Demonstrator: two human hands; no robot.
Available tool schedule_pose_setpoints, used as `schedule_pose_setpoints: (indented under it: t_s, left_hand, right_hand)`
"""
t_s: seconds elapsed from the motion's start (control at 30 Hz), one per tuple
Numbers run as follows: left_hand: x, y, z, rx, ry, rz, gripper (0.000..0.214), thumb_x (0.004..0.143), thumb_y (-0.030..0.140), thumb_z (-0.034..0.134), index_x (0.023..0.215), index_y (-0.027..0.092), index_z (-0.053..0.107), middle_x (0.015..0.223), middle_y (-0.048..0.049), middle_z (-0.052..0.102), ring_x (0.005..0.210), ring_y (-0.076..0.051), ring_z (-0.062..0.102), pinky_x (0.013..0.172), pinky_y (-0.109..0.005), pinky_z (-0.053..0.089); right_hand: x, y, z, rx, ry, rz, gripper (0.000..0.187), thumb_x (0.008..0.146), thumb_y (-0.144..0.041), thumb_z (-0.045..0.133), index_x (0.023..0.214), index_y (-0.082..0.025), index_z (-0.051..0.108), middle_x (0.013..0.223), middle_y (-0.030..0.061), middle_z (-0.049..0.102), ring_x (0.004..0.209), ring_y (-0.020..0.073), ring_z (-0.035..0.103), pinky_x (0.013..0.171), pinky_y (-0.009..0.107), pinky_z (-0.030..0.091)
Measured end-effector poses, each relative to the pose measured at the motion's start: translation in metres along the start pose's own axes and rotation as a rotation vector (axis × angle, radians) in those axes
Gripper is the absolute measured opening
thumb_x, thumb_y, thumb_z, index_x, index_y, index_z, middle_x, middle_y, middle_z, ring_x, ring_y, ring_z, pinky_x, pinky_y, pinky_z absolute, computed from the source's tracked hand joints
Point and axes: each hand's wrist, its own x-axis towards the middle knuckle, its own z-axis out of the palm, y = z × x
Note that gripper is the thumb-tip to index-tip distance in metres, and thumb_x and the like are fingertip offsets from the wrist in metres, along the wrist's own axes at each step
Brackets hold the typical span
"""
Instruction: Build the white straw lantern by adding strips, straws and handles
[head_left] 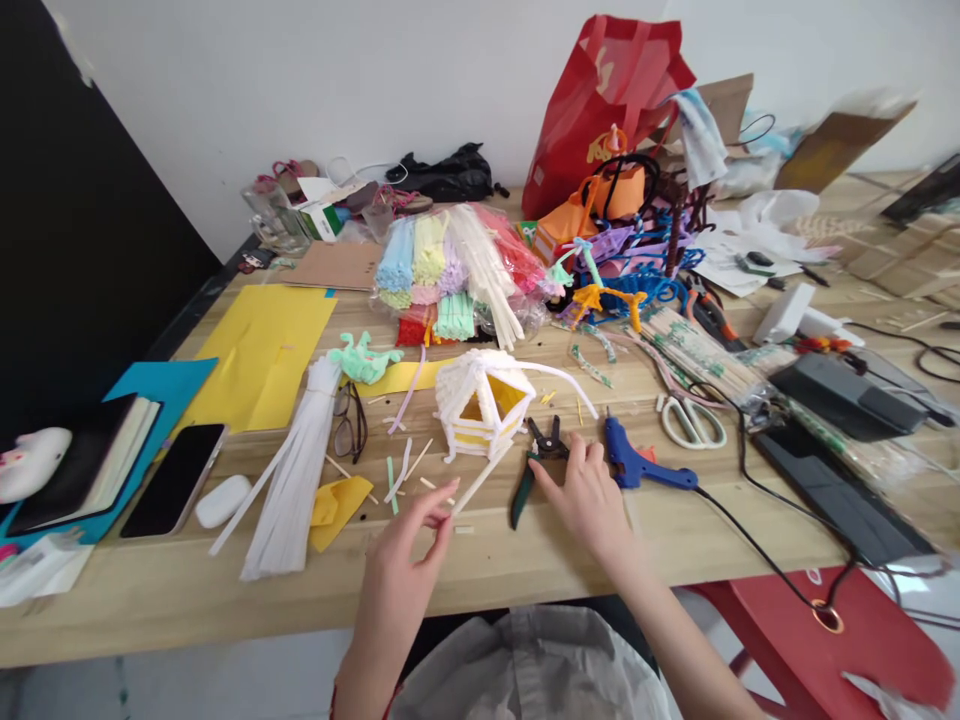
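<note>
Plain white wall [337, 80] rises behind a wooden worktop [217, 595] that, from where I'm standing, is crowded right along its back edge, with a red bag [600, 120] upright there, right of the middle, and bundles of coloured fuzzy sticks [450, 265] lying in front and to its left. Near the middle of the worktop sits a small white house [484, 410] with yellow showing inside, and a pale strip runs from its roof towards the right. Between it and the front edge, the person's left hand [409, 540] pinches a pale thin stick [480, 482] between thumb and fingertips, the far end pointing up to the house's lower right; I can't tell if the two touch. The right hand [592, 500] is over the dark cutters [521, 492], thumb spread away from the fingers, one on each side of the tool, though I can't tell whether they grip it. Just right of that hand lies a blue glue gun [649, 468], its black cord trailing over the front edge, with white-handled scissors [694, 422] behind it. Towards the left edge I see a phone [174, 480], glasses [350, 425] and a bundle of white strips [289, 490]
</note>
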Motion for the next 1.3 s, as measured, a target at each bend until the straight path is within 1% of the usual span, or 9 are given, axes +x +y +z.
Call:
schedule_pose_setpoints:
  t_s: [0.13,0.2,0.33,0.47,0.57,0.67,0.8,1.03,1.3]
  left_hand:
    - [-0.003,0.013,-0.003,-0.207,0.050,-0.056,0.033,0.085,0.014,0.060,0.116,0.026,0.062,0.104,-0.0023,0.071,0.077,-0.012,0.068,0.077,-0.024,0.057]
    - [-0.001,0.016,0.002,-0.256,0.069,-0.046,0.035,0.085,0.014,0.061,0.117,0.027,0.062,0.106,-0.0026,0.071,0.079,-0.011,0.068,0.077,-0.024,0.057]
    - [0.006,0.022,0.016,-0.301,0.058,0.020,0.038,0.084,0.012,0.062,0.118,0.028,0.061,0.105,-0.0015,0.072,0.080,-0.011,0.067,0.078,-0.023,0.056]
    - [0.012,0.033,0.020,-0.302,0.020,0.089,0.035,0.085,0.011,0.061,0.116,0.027,0.062,0.105,-0.0008,0.072,0.079,-0.010,0.067,0.079,-0.023,0.054]
    - [0.016,0.040,0.016,-0.325,-0.021,0.104,0.026,0.084,0.016,0.065,0.109,0.025,0.063,0.105,-0.0014,0.072,0.086,-0.013,0.068,0.083,-0.025,0.052]
    - [0.022,0.043,0.012,-0.361,-0.049,0.097,0.010,0.086,0.019,0.063,0.095,0.023,0.064,0.093,0.0004,0.072,0.088,-0.014,0.067,0.083,-0.025,0.051]
    - [0.032,0.044,0.013,-0.381,-0.046,0.097,0.007,0.093,0.018,0.053,0.094,0.022,0.059,0.087,0.0011,0.068,0.083,-0.012,0.066,0.079,-0.024,0.050]
    - [0.038,0.049,0.017,-0.337,-0.103,0.116,0.013,0.096,0.014,0.043,0.105,0.023,0.044,0.086,0.0017,0.060,0.082,-0.010,0.064,0.077,-0.023,0.052]
    - [0.036,0.047,0.027,-0.185,0.049,0.283,0.039,0.095,0.013,0.046,0.132,0.023,0.039,0.116,-0.0086,0.064,0.102,-0.016,0.066,0.087,-0.030,0.055]
  right_hand:
    - [-0.007,0.000,-0.008,0.130,0.132,-0.087,0.040,0.089,-0.039,0.054,0.117,-0.012,0.058,0.116,0.0220,0.057,0.108,0.0375,0.054,0.086,0.050,0.044]
    - [-0.013,-0.004,-0.017,0.429,0.142,-0.141,0.030,0.090,-0.036,0.052,0.109,-0.016,0.063,0.115,0.0185,0.060,0.109,0.0348,0.054,0.092,0.052,0.041]
    - [-0.019,-0.022,-0.036,1.323,-0.138,-0.165,0.028,0.090,-0.039,0.056,0.112,-0.023,0.062,0.102,0.0084,0.068,0.096,0.0232,0.063,0.091,0.042,0.047]
    - [-0.017,-0.032,-0.045,1.724,-0.198,-0.112,0.017,0.086,-0.035,0.065,0.098,-0.025,0.070,0.080,0.0011,0.066,0.081,0.0159,0.061,0.084,0.032,0.048]
    - [-0.014,-0.030,-0.050,1.775,-0.135,-0.099,0.021,0.089,-0.037,0.061,0.105,-0.027,0.071,0.065,-0.0028,0.052,0.059,0.0097,0.048,0.059,0.024,0.043]
    - [-0.011,-0.027,-0.059,1.584,-0.100,-0.198,0.025,0.089,-0.038,0.060,0.109,-0.028,0.072,0.072,-0.0009,0.049,0.058,0.0089,0.041,0.048,0.022,0.033]
    - [-0.010,-0.028,-0.070,1.406,-0.133,-0.353,0.017,0.083,-0.035,0.067,0.094,-0.026,0.077,0.085,0.0033,0.055,0.077,0.0141,0.050,0.061,0.025,0.040]
    - [-0.011,-0.035,-0.070,1.530,-0.309,-0.313,0.031,0.079,-0.030,0.074,0.109,-0.029,0.071,0.069,-0.0029,0.054,0.065,0.0112,0.050,0.064,0.026,0.042]
    - [-0.010,-0.040,-0.064,1.606,-0.217,-0.281,0.009,0.078,-0.031,0.073,0.083,-0.023,0.074,0.074,-0.0003,0.060,0.069,0.0130,0.055,0.066,0.028,0.045]
